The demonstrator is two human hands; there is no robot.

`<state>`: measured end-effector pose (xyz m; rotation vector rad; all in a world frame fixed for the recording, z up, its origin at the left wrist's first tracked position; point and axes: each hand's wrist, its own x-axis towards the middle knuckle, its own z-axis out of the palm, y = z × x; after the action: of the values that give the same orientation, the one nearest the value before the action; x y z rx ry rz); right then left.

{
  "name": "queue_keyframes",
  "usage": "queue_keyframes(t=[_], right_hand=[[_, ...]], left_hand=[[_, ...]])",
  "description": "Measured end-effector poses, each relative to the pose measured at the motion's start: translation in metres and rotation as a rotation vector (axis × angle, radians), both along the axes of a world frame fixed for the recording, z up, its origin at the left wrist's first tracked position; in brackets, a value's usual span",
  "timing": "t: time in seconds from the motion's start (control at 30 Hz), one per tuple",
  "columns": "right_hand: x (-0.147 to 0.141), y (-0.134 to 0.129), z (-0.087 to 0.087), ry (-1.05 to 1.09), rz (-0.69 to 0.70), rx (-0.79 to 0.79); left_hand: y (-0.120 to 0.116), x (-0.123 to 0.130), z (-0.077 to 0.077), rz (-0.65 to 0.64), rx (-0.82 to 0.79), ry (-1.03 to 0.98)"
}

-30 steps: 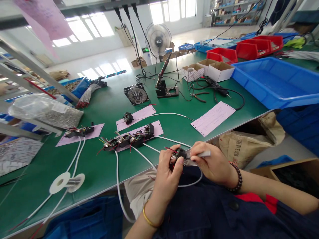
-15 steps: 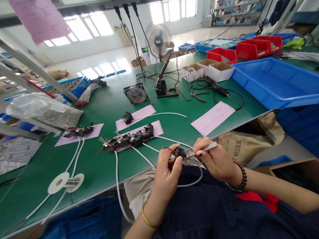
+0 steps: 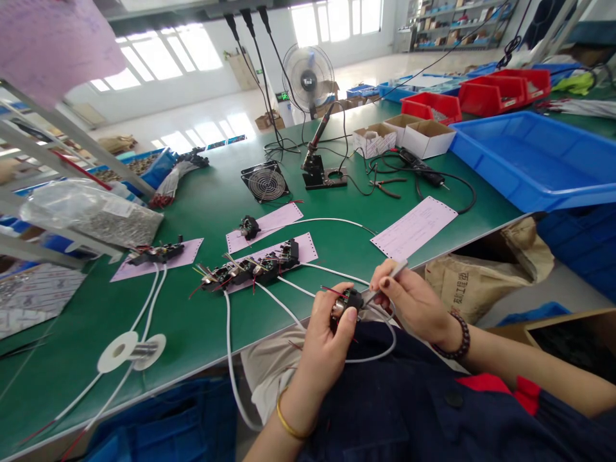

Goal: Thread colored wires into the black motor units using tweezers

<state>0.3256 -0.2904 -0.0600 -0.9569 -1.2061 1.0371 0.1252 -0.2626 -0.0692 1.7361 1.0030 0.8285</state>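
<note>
My left hand (image 3: 328, 327) is wrapped around a small black motor assembly (image 3: 347, 301) with a silvery round part and thin red wires. A white cable (image 3: 392, 343) loops down beside it. My right hand (image 3: 414, 298) pinches grey metal tweezers (image 3: 395, 269), whose tip points at the assembly's right side; whether it touches is hard to see. Several like assemblies (image 3: 250, 269) stand in a row on a pink paper strip (image 3: 308, 244), trailing white cables. Another single assembly (image 3: 249, 227) rests on a pink strip behind them.
A solder spool (image 3: 118, 351) lies on the green bench (image 3: 192, 321) at left. Farther back are a small fan (image 3: 265, 183), a soldering iron (image 3: 320, 131) in its stand, pliers (image 3: 389, 188) and white boxes (image 3: 426, 139). A blue tray (image 3: 534, 154) sits at right.
My right hand has turned the tweezers more upright, their broad end now higher and farther left. The left hand keeps hold of the motor assembly. The whole view has shifted slightly.
</note>
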Motion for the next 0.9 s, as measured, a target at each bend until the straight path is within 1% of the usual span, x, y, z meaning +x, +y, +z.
queue_keyframes(t=[0.03, 0.07, 0.1, 0.2, 0.27, 0.33, 0.4, 0.47, 0.57, 0.63, 0.67, 0.73, 0.9], right_hand=[[0.0, 0.003, -0.001, 0.115, 0.036, -0.109], [0.0, 0.006, -0.001, 0.187, 0.065, -0.18], [0.0, 0.008, -0.001, 0.218, 0.085, -0.216], [0.001, 0.01, 0.0, 0.246, 0.105, -0.258], [0.004, 0.007, 0.001, 0.246, 0.081, -0.246], [0.008, 0.002, 0.004, 0.167, 0.011, -0.155], [0.011, -0.003, 0.008, 0.012, -0.05, -0.018], [0.013, -0.006, 0.012, -0.166, -0.062, 0.109], [0.011, -0.009, 0.018, -0.391, -0.07, 0.256], [0.009, -0.009, 0.019, -0.507, -0.099, 0.343], [0.008, -0.009, 0.019, -0.534, -0.106, 0.359], [0.006, -0.009, 0.016, -0.483, -0.09, 0.31], [0.006, -0.005, 0.008, -0.064, 0.017, -0.044]], left_hand=[[-0.001, 0.0, 0.001, -0.026, -0.001, -0.03], [-0.001, -0.001, 0.001, -0.048, -0.002, -0.057], [-0.002, -0.001, 0.002, -0.066, -0.005, -0.08], [-0.001, -0.002, 0.003, -0.09, -0.013, -0.115], [0.0, -0.001, 0.004, -0.079, -0.016, -0.104], [0.001, 0.0, 0.005, -0.048, -0.022, -0.072], [0.002, 0.0, 0.006, -0.019, -0.026, -0.041], [0.002, 0.001, 0.008, -0.008, -0.014, -0.019], [0.001, 0.0, 0.009, -0.002, 0.01, 0.017], [0.0, 0.0, 0.008, 0.004, 0.027, 0.034], [0.0, 0.0, 0.007, 0.002, 0.031, 0.038], [-0.001, 0.0, 0.006, -0.013, 0.034, 0.033], [-0.001, -0.001, 0.007, -0.085, 0.012, -0.047]])
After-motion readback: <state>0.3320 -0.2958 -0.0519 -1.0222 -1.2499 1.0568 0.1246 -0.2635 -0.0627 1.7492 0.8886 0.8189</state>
